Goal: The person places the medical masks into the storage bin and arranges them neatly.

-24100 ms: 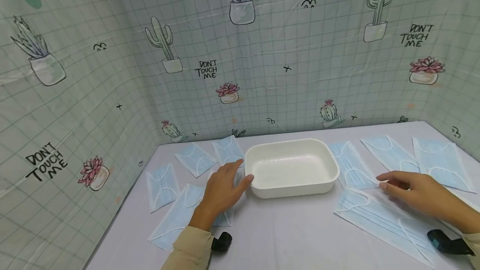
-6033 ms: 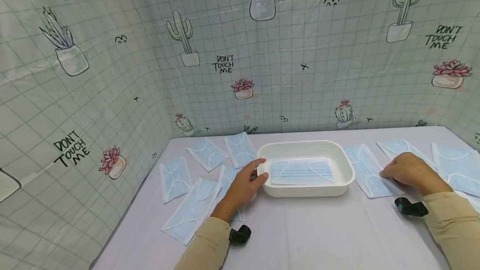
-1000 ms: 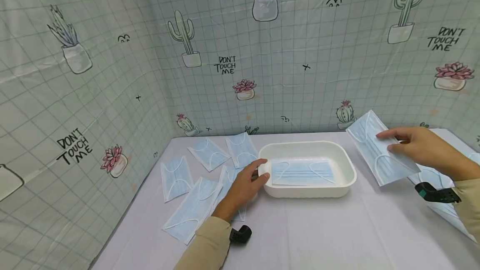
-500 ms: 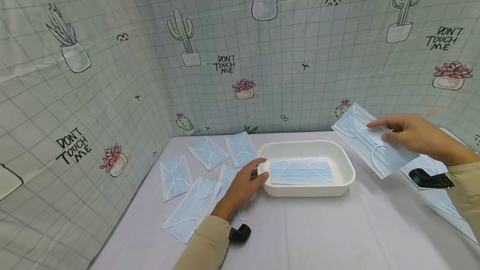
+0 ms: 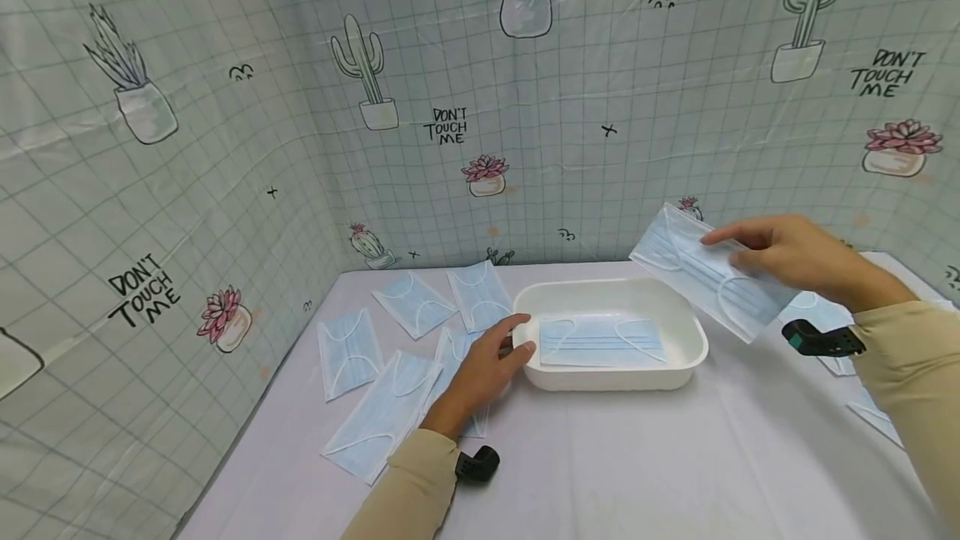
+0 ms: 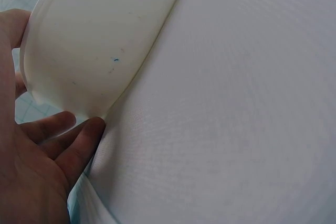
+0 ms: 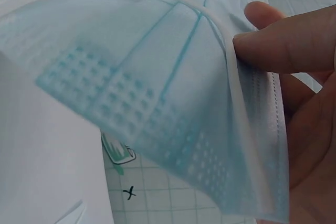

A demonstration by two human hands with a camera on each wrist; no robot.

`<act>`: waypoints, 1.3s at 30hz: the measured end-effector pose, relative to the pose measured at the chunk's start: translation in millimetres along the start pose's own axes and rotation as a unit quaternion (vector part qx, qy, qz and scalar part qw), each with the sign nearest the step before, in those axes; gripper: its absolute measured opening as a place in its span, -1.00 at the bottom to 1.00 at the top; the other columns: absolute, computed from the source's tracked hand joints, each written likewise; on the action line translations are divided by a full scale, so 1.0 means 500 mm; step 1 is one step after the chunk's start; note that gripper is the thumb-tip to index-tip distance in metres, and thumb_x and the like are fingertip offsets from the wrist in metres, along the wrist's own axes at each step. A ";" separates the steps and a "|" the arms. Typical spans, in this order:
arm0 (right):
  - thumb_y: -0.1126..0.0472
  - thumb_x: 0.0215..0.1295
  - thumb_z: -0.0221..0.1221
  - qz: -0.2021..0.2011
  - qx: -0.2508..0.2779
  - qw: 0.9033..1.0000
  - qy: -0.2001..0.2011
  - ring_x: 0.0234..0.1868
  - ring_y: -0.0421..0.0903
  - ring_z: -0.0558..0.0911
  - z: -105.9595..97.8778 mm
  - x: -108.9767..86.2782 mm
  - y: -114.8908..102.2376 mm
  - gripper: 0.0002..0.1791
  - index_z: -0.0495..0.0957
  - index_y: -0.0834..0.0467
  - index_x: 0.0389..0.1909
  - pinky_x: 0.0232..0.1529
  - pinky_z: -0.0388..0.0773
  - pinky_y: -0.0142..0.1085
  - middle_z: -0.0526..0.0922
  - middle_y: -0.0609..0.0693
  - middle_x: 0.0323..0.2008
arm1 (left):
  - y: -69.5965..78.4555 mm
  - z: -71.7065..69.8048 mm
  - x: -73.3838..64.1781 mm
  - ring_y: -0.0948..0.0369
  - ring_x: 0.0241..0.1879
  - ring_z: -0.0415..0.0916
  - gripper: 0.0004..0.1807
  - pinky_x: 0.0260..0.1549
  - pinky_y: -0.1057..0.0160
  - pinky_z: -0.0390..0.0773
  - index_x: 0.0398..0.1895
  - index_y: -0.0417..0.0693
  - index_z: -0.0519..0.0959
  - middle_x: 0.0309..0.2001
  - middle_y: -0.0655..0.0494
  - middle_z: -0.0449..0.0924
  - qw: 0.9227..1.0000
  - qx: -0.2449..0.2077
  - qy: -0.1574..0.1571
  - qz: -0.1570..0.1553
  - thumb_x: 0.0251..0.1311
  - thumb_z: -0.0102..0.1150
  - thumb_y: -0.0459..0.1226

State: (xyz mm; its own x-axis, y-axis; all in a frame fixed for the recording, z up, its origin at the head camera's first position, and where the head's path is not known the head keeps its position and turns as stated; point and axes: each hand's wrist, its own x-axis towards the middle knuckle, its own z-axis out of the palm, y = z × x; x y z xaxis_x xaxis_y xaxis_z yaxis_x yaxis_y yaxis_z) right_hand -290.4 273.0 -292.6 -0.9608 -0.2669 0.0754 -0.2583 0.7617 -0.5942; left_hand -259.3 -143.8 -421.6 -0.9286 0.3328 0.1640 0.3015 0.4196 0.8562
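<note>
My right hand (image 5: pixel 787 257) pinches a pale blue face mask (image 5: pixel 712 277) above the table, tilted, just right of the white tray (image 5: pixel 607 379) and partly over its right rim. In the right wrist view the thumb lies on the pleated mask (image 7: pixel 173 77) near an ear loop, with fingers behind it. A second mask (image 5: pixel 603 344) lies flat in the tray, ear loops on top. At the tray's left end, my left hand (image 5: pixel 483 369) grips the rim. The left wrist view shows its fingertips against the tray's outer wall (image 6: pixel 89 45).
Several masks lie left of the tray, among them a mask (image 5: pixel 348 357) at the far left and a larger mask (image 5: pixel 382 419) by the left forearm. More masks, such as the mask (image 5: pixel 817 315), lie partly hidden behind the right arm. Patterned cloth (image 5: pixel 562 90) rises behind the table.
Over the last second my right hand has carried its mask leftward and slightly up, toward the tray. Six seconds ago that hand was down at the table. The left hand has stayed on the tray.
</note>
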 end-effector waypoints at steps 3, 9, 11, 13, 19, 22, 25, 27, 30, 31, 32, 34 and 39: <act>0.23 0.45 0.16 -0.004 -0.003 1.000 0.000 0.23 0.16 0.43 0.005 0.006 -0.011 -0.59 0.56 0.06 0.28 -0.08 0.47 -0.30 0.42 0.30 0.33 | -0.001 0.000 -0.001 0.04 0.19 0.50 -0.43 0.09 -0.01 0.53 0.45 0.03 0.35 0.33 -0.08 0.42 1.000 -0.002 0.000 0.003 0.44 0.05 -0.04; 0.28 0.44 0.15 -0.007 0.014 1.000 -0.004 0.13 0.08 0.46 0.018 0.018 -0.030 -0.58 0.55 0.10 0.29 -0.17 0.48 -0.33 0.43 0.28 0.33 | 0.000 0.000 -0.001 0.05 0.19 0.50 -0.43 0.09 0.01 0.53 0.46 0.07 0.35 0.33 -0.07 0.42 1.000 -0.007 0.001 0.001 0.44 0.06 -0.03; 0.29 0.43 0.15 -0.010 0.031 0.999 -0.008 0.07 0.03 0.48 0.023 0.022 -0.034 -0.57 0.54 0.11 0.29 -0.18 0.50 -0.32 0.44 0.27 0.32 | -0.002 0.001 0.000 0.05 0.19 0.50 -0.44 0.08 0.01 0.54 0.46 0.07 0.35 0.34 -0.06 0.42 1.000 -0.008 0.000 0.002 0.44 0.06 -0.03; 0.30 0.44 0.15 -0.013 0.044 0.999 -0.016 0.01 -0.02 0.50 0.027 0.024 -0.036 -0.57 0.53 0.11 0.30 -0.21 0.52 -0.32 0.45 0.25 0.30 | -0.004 0.001 0.000 0.06 0.19 0.50 -0.44 0.08 0.01 0.54 0.46 0.07 0.35 0.34 -0.06 0.42 1.000 -0.009 -0.002 0.003 0.45 0.06 -0.04; 0.28 0.43 0.16 -0.029 0.056 0.997 -0.044 0.08 0.01 0.50 0.039 0.037 -0.049 -0.59 0.56 0.09 0.28 -0.15 0.51 -0.35 0.47 0.22 0.29 | -0.008 0.004 -0.001 0.06 0.19 0.50 -0.45 0.08 0.01 0.53 0.45 0.09 0.36 0.32 -0.05 0.43 1.000 -0.013 -0.002 0.004 0.44 0.07 -0.04; 0.27 0.42 0.18 -0.037 0.057 0.996 -0.052 0.23 0.07 0.43 0.045 0.043 -0.059 -0.60 0.58 0.06 0.26 -0.07 0.45 -0.41 0.46 0.20 0.31 | -0.006 0.003 -0.001 0.07 0.20 0.49 -0.45 0.09 0.01 0.53 0.45 0.13 0.36 0.34 -0.04 0.42 1.000 -0.008 -0.001 0.002 0.44 0.06 -0.03; 0.27 0.41 0.18 -0.045 0.060 0.996 -0.055 0.27 0.07 0.40 0.051 0.049 -0.065 -0.60 0.60 0.06 0.24 -0.04 0.43 -0.44 0.48 0.18 0.31 | -0.005 0.003 0.001 0.07 0.21 0.49 -0.44 0.11 0.01 0.52 0.46 0.11 0.35 0.36 -0.03 0.40 1.000 -0.001 -0.001 0.004 0.45 0.06 -0.02; 0.27 0.41 0.18 -0.049 0.065 0.995 -0.061 0.23 0.06 0.42 0.056 0.053 -0.068 -0.61 0.60 0.07 0.23 -0.04 0.45 -0.41 0.49 0.17 0.29 | -0.003 0.003 0.002 0.07 0.21 0.49 -0.44 0.11 0.01 0.52 0.46 0.09 0.35 0.36 -0.04 0.39 1.000 0.000 -0.001 0.006 0.45 0.05 -0.02; 0.28 0.41 0.18 -0.044 0.074 0.994 -0.066 0.15 0.05 0.44 0.063 0.059 -0.069 -0.63 0.62 0.06 0.20 -0.08 0.49 -0.34 0.51 0.16 0.26 | -0.003 0.003 0.002 0.07 0.21 0.49 -0.44 0.11 0.02 0.52 0.46 0.10 0.35 0.36 -0.04 0.39 1.000 0.001 -0.001 0.007 0.45 0.05 -0.02; 0.28 0.41 0.18 -0.041 0.078 0.994 -0.069 0.12 0.05 0.45 0.065 0.061 -0.070 -0.65 0.62 0.07 0.18 -0.10 0.52 -0.31 0.52 0.17 0.25 | -0.003 0.003 0.002 0.07 0.21 0.49 -0.44 0.11 0.02 0.52 0.46 0.11 0.35 0.36 -0.05 0.39 1.000 0.000 -0.001 0.007 0.45 0.05 -0.02; 0.28 0.41 0.18 -0.038 0.078 0.994 -0.070 0.10 0.05 0.45 0.067 0.063 -0.070 -0.66 0.63 0.06 0.16 -0.10 0.52 -0.29 0.52 0.16 0.24 | -0.002 0.002 0.002 0.07 0.21 0.49 -0.44 0.11 0.02 0.52 0.46 0.12 0.35 0.36 -0.05 0.39 1.000 0.000 -0.001 0.007 0.45 0.05 -0.02; 0.27 0.41 0.17 -0.034 0.079 0.994 -0.072 0.07 0.06 0.46 0.071 0.068 -0.072 -0.69 0.63 0.05 0.13 -0.11 0.53 -0.25 0.53 0.17 0.20 | -0.002 0.002 0.002 0.07 0.21 0.49 -0.44 0.11 0.02 0.52 0.46 0.13 0.35 0.36 -0.04 0.39 1.000 0.001 -0.001 0.005 0.45 0.05 -0.02; 0.31 0.39 0.16 -0.039 0.087 0.993 -0.075 0.02 0.08 0.50 0.083 0.083 -0.079 -0.68 0.60 0.06 0.12 -0.12 0.54 -0.19 0.58 0.18 0.03 | -0.002 -0.001 -0.001 0.06 0.22 0.48 -0.44 0.11 0.00 0.52 0.46 0.12 0.35 0.37 -0.04 0.39 1.000 0.002 0.000 0.001 0.45 0.05 -0.01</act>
State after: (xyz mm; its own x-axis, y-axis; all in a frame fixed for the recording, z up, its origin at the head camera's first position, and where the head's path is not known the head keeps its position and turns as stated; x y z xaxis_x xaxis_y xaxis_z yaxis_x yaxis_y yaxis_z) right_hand -315.9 207.5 -299.3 -0.9089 -0.4167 0.0145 -0.2983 0.6257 -0.7208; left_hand -259.3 -145.0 -422.1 -0.9283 0.3328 0.1657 0.3040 0.4227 0.8538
